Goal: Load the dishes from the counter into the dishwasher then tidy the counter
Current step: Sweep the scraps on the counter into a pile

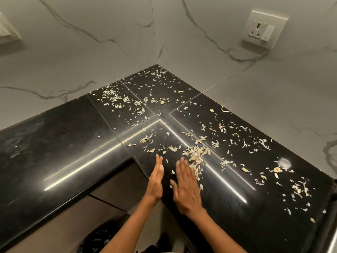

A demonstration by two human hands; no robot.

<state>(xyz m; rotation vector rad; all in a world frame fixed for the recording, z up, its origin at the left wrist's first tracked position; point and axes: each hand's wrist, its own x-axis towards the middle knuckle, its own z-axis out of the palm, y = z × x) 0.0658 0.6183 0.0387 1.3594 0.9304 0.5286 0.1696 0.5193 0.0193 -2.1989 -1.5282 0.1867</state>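
Counter [76, 143] under scattered peel scraps [196, 154], my left hand [156, 181] and right hand [186, 187] flat-fingered, empty, beside them.

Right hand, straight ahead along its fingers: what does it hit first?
Likely the peel scrap pile, just beyond and slightly right of the right hand, fingers flat over the black counter. Depth unclear.
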